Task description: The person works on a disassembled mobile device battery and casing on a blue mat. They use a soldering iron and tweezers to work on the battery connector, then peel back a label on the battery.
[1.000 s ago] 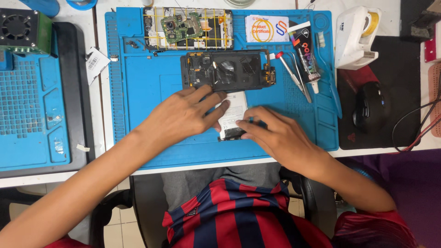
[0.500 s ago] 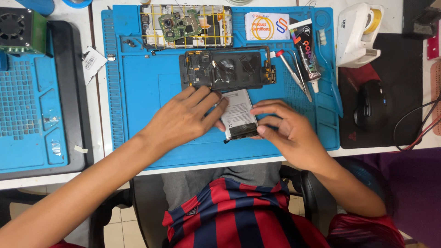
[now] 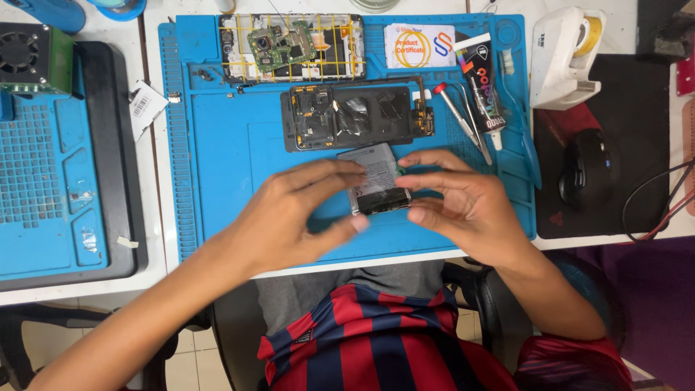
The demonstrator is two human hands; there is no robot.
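A second ago I had the flat grey phone battery (image 3: 376, 181) pressed low against the blue mat (image 3: 224, 166), my right hand (image 3: 463, 206) covering most of it; now I've lifted it clear and turned it so its labelled face looks up at me. I read that as the battery being free of anything under it and up for a look.

It sits between my two hands, over the near middle of the mat, just on the near side of the opened phone frame (image 3: 358, 116). My right hand is partly closed, thumb and fingertips pinching the battery's right edge and near corner. My left hand (image 3: 300, 217) is curled loosely, fingers touching the left edge and far side; it's blurred, so how firm that hold is I cannot tell.

The stripped phone with its circuit board (image 3: 289, 47) lies further off, tweezers (image 3: 463, 119) and a glue tube (image 3: 483, 83) to the right.
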